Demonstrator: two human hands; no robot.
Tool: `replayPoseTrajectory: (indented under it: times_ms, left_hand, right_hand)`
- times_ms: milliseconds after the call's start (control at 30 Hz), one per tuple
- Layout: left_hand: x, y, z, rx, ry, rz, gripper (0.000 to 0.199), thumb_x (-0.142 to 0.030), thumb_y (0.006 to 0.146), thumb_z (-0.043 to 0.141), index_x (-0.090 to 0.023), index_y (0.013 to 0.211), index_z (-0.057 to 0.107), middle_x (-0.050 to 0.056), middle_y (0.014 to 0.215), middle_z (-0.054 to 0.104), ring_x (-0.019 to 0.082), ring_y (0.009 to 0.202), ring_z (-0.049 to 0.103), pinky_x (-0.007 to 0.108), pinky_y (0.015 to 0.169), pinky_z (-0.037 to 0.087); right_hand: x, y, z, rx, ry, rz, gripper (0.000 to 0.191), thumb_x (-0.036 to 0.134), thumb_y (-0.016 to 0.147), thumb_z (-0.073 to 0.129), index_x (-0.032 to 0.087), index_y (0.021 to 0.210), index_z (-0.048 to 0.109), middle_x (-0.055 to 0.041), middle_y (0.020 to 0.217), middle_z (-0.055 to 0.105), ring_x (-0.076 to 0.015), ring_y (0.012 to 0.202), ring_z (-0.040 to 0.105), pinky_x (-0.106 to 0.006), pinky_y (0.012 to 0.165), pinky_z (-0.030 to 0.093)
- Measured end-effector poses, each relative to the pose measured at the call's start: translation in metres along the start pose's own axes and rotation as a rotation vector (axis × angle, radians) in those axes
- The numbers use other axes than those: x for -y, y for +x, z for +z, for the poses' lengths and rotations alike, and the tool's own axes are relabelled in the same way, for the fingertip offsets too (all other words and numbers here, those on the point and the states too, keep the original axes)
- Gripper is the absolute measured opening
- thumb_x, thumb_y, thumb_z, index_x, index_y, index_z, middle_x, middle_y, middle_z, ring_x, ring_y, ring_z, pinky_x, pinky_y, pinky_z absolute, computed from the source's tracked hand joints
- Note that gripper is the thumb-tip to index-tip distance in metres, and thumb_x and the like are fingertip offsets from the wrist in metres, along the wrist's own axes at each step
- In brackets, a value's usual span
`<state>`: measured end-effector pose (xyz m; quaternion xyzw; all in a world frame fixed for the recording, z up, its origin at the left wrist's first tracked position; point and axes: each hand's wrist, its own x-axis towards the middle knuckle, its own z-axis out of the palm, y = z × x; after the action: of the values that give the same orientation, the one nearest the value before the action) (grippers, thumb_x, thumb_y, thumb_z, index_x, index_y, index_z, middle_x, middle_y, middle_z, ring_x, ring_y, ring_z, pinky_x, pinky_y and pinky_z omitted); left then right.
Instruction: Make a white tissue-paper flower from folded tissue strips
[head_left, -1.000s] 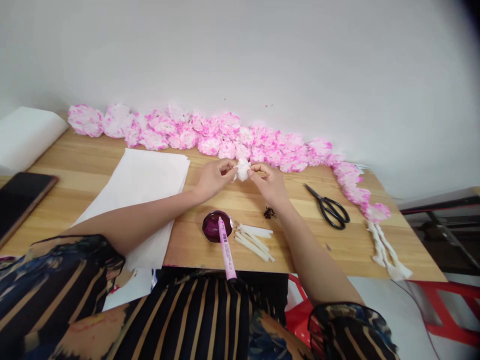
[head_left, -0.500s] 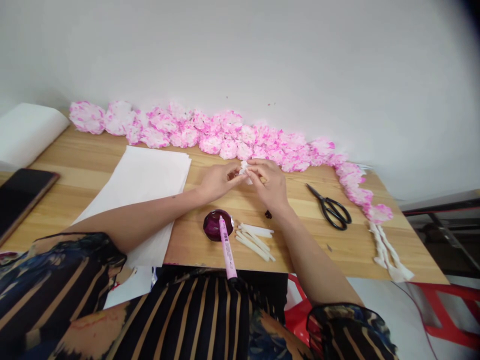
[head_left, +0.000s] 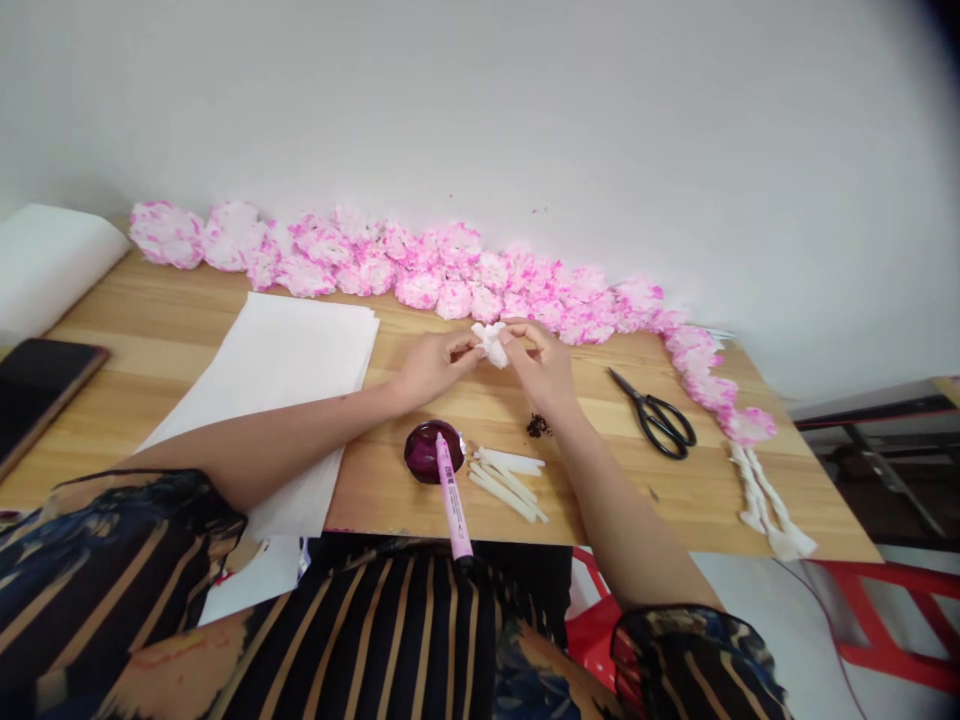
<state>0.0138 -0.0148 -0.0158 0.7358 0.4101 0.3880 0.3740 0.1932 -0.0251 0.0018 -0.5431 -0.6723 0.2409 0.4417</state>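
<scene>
Tissue wad (head_left: 491, 342) sits pinched between our left hand (head_left: 433, 364) and right hand (head_left: 541, 366), above the far middle of the worktop (head_left: 180, 330). It looks light, soft and tearable, so we judge fingertip holds at its edges best.

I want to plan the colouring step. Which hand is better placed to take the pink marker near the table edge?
Probably the left hand. Both hands pinch the white paper flower, but the pink marker lies on the purple dish, nearer below the left hand; the right hand sits farther to the side.
</scene>
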Motion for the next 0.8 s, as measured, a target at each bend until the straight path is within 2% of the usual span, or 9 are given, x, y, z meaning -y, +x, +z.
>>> replayPoseTrajectory:
  times_ms: [133, 200, 333, 400, 467, 567, 633, 733, 800]
  left_hand:
    - [-0.0061, -0.0020, -0.0016, 0.050, 0.090, -0.002, 0.027, -0.041, 0.089, 0.057, -0.017, 0.079, 0.065, -0.002, 0.068, 0.061, 0.012, 0.062, 0.050, 0.024, 0.059, 0.032]
    - [-0.0074, -0.0014, -0.0028, 0.051, 0.095, -0.008, 0.031, -0.046, 0.088, 0.058, -0.017, 0.078, 0.064, -0.002, 0.067, 0.059, 0.012, 0.061, 0.049, 0.024, 0.058, 0.031]
    - [-0.0053, 0.0013, -0.0042, 0.037, 0.029, 0.001, 0.041, -0.048, 0.094, 0.048, -0.017, 0.071, 0.060, -0.001, 0.064, 0.058, 0.012, 0.059, 0.050, 0.024, 0.058, 0.034]
    - [-0.0045, 0.0026, -0.0040, 0.041, -0.057, -0.026, 0.040, -0.044, 0.095, 0.046, -0.017, 0.068, 0.058, -0.001, 0.061, 0.059, 0.011, 0.057, 0.053, 0.023, 0.057, 0.037]
    - [-0.0051, 0.0034, -0.0037, 0.027, -0.121, -0.057, 0.035, -0.040, 0.093, 0.049, -0.016, 0.068, 0.059, -0.001, 0.060, 0.060, 0.011, 0.056, 0.054, 0.023, 0.056, 0.038]
    - [-0.0067, 0.0035, -0.0035, 0.009, -0.165, -0.069, 0.032, -0.036, 0.091, 0.050, -0.016, 0.069, 0.062, 0.000, 0.063, 0.063, 0.010, 0.056, 0.054, 0.022, 0.055, 0.038]
    - [-0.0064, 0.0029, -0.0035, 0.001, -0.158, -0.049, 0.033, -0.036, 0.091, 0.050, -0.015, 0.070, 0.063, 0.000, 0.064, 0.064, 0.010, 0.056, 0.054, 0.021, 0.054, 0.037]
    - [-0.0036, 0.0011, -0.0035, -0.027, -0.046, 0.027, 0.035, -0.035, 0.091, 0.050, -0.015, 0.065, 0.061, -0.001, 0.060, 0.060, 0.009, 0.055, 0.049, 0.022, 0.053, 0.032]
    - [-0.0018, -0.0004, -0.0033, -0.029, 0.037, 0.089, 0.034, -0.033, 0.092, 0.051, -0.014, 0.066, 0.062, -0.002, 0.060, 0.059, 0.009, 0.056, 0.048, 0.022, 0.054, 0.030]
  right_hand:
    - [0.0019, -0.0037, 0.0018, -0.026, -0.136, -0.147, 0.012, 0.032, 0.087, 0.063, 0.023, 0.083, 0.070, -0.0066, 0.108, 0.072, -0.0222, 0.104, 0.065, -0.032, 0.072, 0.053]
    - [0.0004, -0.0042, 0.0026, -0.011, -0.176, -0.203, 0.013, 0.030, 0.089, 0.061, 0.024, 0.082, 0.069, -0.0063, 0.107, 0.072, -0.0221, 0.103, 0.065, -0.034, 0.075, 0.053]
    - [-0.0011, -0.0037, 0.0032, 0.016, -0.187, -0.266, 0.013, 0.031, 0.090, 0.060, 0.025, 0.085, 0.070, -0.0062, 0.108, 0.073, -0.0220, 0.103, 0.065, -0.038, 0.086, 0.052]
    - [-0.0003, -0.0038, 0.0036, -0.004, -0.135, -0.228, 0.014, 0.033, 0.090, 0.060, 0.024, 0.085, 0.070, -0.0068, 0.109, 0.072, -0.0220, 0.103, 0.065, -0.036, 0.082, 0.052]
    - [0.0002, -0.0036, 0.0045, -0.030, -0.039, -0.130, 0.016, 0.036, 0.088, 0.061, 0.022, 0.085, 0.070, -0.0071, 0.108, 0.072, -0.0214, 0.102, 0.065, -0.032, 0.076, 0.052]
    - [-0.0018, -0.0022, 0.0060, -0.025, 0.150, 0.057, 0.021, 0.041, 0.086, 0.063, 0.020, 0.085, 0.068, -0.0042, 0.093, 0.073, -0.0178, 0.085, 0.065, -0.029, 0.071, 0.051]
    - [-0.0038, -0.0009, 0.0061, 0.003, 0.251, 0.130, 0.024, 0.043, 0.084, 0.064, 0.020, 0.084, 0.068, -0.0011, 0.082, 0.071, -0.0150, 0.073, 0.062, -0.029, 0.070, 0.050]
    - [-0.0038, -0.0001, 0.0041, 0.036, 0.263, 0.120, 0.022, 0.042, 0.085, 0.063, 0.020, 0.085, 0.068, -0.0007, 0.082, 0.071, -0.0149, 0.073, 0.063, -0.029, 0.071, 0.049]
    - [-0.0013, -0.0008, 0.0021, 0.033, 0.150, 0.033, 0.020, 0.040, 0.086, 0.062, 0.021, 0.087, 0.069, -0.0028, 0.093, 0.073, -0.0173, 0.083, 0.065, -0.032, 0.076, 0.050]
